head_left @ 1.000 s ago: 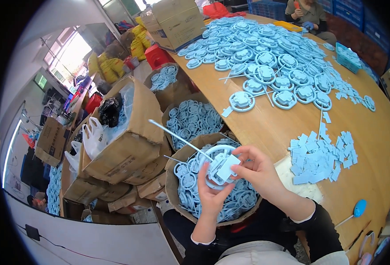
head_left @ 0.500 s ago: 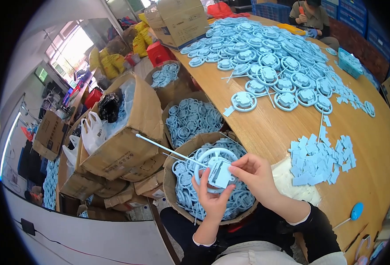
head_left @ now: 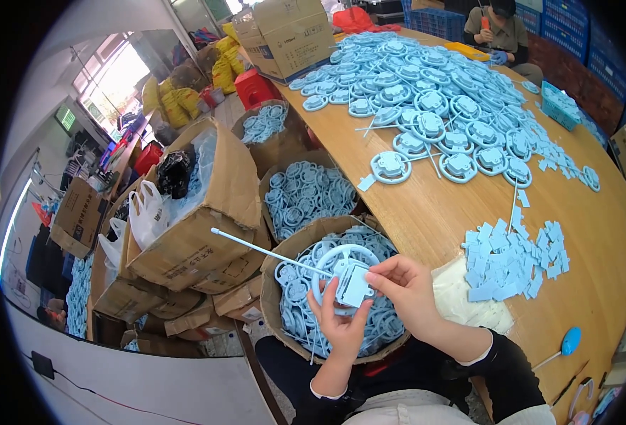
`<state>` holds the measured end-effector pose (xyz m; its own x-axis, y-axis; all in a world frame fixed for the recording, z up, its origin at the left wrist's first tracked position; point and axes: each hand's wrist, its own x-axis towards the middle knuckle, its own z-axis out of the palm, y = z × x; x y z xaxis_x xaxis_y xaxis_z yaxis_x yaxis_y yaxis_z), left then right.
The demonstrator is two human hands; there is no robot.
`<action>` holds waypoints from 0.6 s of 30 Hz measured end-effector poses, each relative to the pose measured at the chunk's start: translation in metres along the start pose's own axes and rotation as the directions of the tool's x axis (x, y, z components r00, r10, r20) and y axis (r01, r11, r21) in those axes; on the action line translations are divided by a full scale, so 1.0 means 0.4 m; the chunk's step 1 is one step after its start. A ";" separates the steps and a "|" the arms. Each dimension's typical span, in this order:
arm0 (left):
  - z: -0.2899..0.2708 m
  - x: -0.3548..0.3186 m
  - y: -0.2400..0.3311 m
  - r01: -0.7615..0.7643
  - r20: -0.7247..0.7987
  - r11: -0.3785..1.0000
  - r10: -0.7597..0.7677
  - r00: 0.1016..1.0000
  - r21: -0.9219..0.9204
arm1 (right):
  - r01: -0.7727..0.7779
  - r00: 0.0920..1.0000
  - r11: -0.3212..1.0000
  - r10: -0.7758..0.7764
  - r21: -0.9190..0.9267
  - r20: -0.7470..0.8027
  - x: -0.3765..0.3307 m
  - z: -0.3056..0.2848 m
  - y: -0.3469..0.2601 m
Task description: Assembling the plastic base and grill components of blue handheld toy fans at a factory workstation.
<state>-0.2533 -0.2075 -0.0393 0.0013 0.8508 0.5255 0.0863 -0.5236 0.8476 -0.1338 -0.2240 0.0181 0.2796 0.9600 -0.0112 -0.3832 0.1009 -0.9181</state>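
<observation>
My left hand [head_left: 337, 327] holds a light-blue plastic ring part [head_left: 321, 289], with fingers and thumb around its lower left. From the ring, a long thin rod [head_left: 270, 253] sticks out to the upper left. A flat, roughly rectangular light-blue cover plate [head_left: 356, 285] lies over the housing in the ring's middle, slightly askew. My right hand [head_left: 410, 294] pinches the plate's right edge between thumb and forefinger. Below both hands stands an open carton [head_left: 273, 312] filled with similar ring parts. Fingers hide some of the ring's lower edge.
On the wooden table [head_left: 426, 209] lie a large heap of ring parts [head_left: 430, 126] and a smaller pile of cover plates [head_left: 505, 265] beside a white bag [head_left: 461, 294]. Cartons [head_left: 185, 241] crowd the left. A co-worker [head_left: 504, 35] sits at the far right.
The cover plate has turned and shifted slightly against the ring part under my right fingers. The ring part and its rod have dipped slightly, the rod's tip moving down and left.
</observation>
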 end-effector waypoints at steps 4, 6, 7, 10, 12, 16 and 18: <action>0.001 -0.002 -0.004 0.000 -0.001 1.000 0.000 1.000 -0.030 | 0.001 1.000 1.000 0.000 0.012 -0.018 -0.002 0.004 0.003; 0.002 -0.004 -0.003 0.022 -0.013 0.998 -0.023 1.000 -0.056 | 0.001 1.000 1.000 -0.001 0.004 -0.021 -0.001 0.003 0.007; 0.003 -0.004 -0.003 0.023 -0.015 0.998 -0.023 1.000 -0.057 | 0.002 1.000 1.000 -0.002 -0.003 -0.024 -0.001 0.003 0.009; 0.001 -0.004 -0.007 0.003 -0.027 0.999 -0.004 1.000 -0.036 | -0.012 0.999 1.000 0.012 -0.003 -0.034 0.001 0.005 0.014; 0.001 -0.003 -0.008 -0.016 -0.034 1.000 0.016 0.999 -0.010 | -0.009 0.999 1.000 0.009 -0.002 -0.036 0.003 0.006 0.016; 0.004 0.002 0.004 0.020 -0.035 1.000 -0.021 0.999 -0.013 | 0.028 1.000 0.999 -0.029 -0.029 -0.012 0.008 -0.003 0.026; 0.000 -0.001 0.000 0.064 -0.052 0.998 -0.065 0.996 -0.021 | 0.103 0.995 0.977 -0.100 -0.188 0.024 0.019 -0.018 0.043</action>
<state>-0.2533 -0.2078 -0.0395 -0.0566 0.8796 0.4723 0.0650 -0.4688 0.8809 -0.1319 -0.2170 -0.0007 0.2954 0.9511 0.0901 -0.1801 0.1481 -0.9724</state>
